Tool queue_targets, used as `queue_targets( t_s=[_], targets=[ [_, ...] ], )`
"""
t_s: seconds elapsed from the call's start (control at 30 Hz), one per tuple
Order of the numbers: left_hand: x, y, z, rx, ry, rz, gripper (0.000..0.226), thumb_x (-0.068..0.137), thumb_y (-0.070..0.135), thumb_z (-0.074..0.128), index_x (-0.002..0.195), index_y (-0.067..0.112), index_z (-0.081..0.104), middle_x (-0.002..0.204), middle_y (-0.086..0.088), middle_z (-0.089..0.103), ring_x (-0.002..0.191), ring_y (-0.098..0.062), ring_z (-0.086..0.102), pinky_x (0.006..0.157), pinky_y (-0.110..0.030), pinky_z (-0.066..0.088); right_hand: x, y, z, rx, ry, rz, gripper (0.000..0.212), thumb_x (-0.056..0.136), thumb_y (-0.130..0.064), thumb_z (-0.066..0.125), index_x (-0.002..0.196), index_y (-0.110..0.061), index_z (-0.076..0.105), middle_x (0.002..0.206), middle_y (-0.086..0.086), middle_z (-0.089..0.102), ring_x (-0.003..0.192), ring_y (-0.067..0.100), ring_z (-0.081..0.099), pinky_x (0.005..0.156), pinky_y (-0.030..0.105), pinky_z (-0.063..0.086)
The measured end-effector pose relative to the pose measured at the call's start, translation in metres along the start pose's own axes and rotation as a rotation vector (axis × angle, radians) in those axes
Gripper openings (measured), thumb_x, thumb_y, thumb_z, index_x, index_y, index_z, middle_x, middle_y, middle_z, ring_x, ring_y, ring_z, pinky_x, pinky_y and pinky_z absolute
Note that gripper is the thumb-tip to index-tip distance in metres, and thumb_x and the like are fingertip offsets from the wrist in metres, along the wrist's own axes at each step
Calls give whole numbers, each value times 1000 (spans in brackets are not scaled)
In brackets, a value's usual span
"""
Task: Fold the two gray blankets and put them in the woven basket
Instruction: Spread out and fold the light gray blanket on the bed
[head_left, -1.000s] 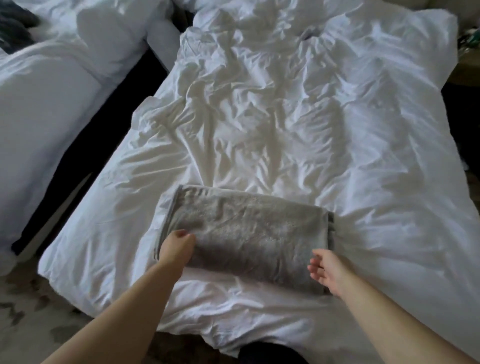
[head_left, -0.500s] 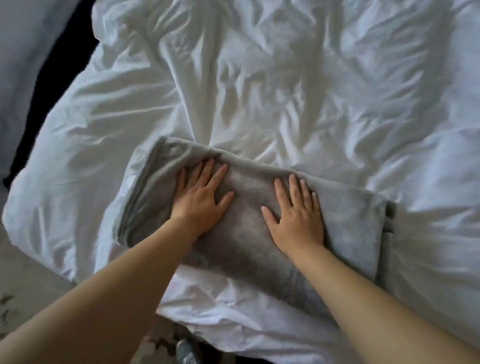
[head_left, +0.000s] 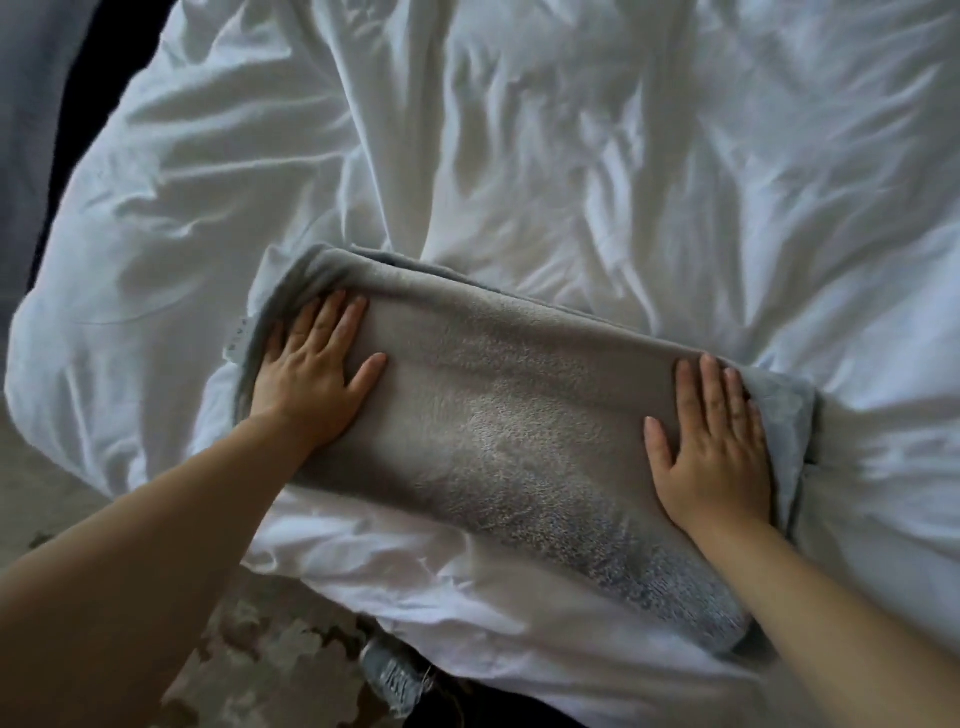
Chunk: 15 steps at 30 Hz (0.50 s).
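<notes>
**Folded blanket pressed flat, with loose layers at its ends**

The gray blanket (head_left: 509, 431) lies folded into a long, thick band on the rumpled white duvet (head_left: 571, 156) of a bed. The left hand (head_left: 311, 384) rests on the blanket's left end and the right hand (head_left: 711, 447) on its right end. Both are flat with straight, spread fingers, pressing down and grasping nothing. A small white label (head_left: 236, 338) sticks out just beyond the blanket's left end. At the right end, the stacked edges show as uneven, slightly offset layers.

The fold looks finished or nearly so. The woven basket is not in view, and no second blanket can be made out for certain. A scrap of gray cloth (head_left: 395, 675) below the blanket's near edge is too unclear to identify.

The main risk is in the pick-up. Lifted by its top layer alone, the plush layers would likely slip apart and the band would sag open in the middle. The soft duvet under the blanket gives little support, so a hand sliding beneath could drag bedding along. The blanket's near edge also sits close to where the duvet drops toward the floor (head_left: 260, 649), so a careless tug toward the person could pull it off.
</notes>
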<state>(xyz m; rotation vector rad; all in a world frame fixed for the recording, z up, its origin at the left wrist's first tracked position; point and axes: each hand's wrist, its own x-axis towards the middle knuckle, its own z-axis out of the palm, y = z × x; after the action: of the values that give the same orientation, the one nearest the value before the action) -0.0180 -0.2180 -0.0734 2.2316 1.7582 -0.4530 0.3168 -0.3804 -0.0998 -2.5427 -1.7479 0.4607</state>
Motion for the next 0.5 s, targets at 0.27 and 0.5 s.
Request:
queue_targets(
  t_s=[0.27, 0.5],
  targets=[
    [-16, 91, -42, -206, 309, 126, 52, 87, 23, 51, 138, 15, 49, 152, -15, 35, 143, -32, 26, 115, -57, 7, 22, -83, -47, 125, 36, 99, 67, 90, -42, 35, 147, -6, 35, 153, 26, 28, 142, 43, 24, 115, 59, 14],
    [48, 78, -5, -147, 53, 221, 55, 98, 46, 34, 150, 33, 22, 161, 1, 13, 148, -15, 5, 117, -42, -6, 55, -145, 3, 59, -78, -203, 62, 97, -44, 32, 154, -28, 11, 162, 5, 6, 150, 23, 1, 116, 36, -13]
  ],
)
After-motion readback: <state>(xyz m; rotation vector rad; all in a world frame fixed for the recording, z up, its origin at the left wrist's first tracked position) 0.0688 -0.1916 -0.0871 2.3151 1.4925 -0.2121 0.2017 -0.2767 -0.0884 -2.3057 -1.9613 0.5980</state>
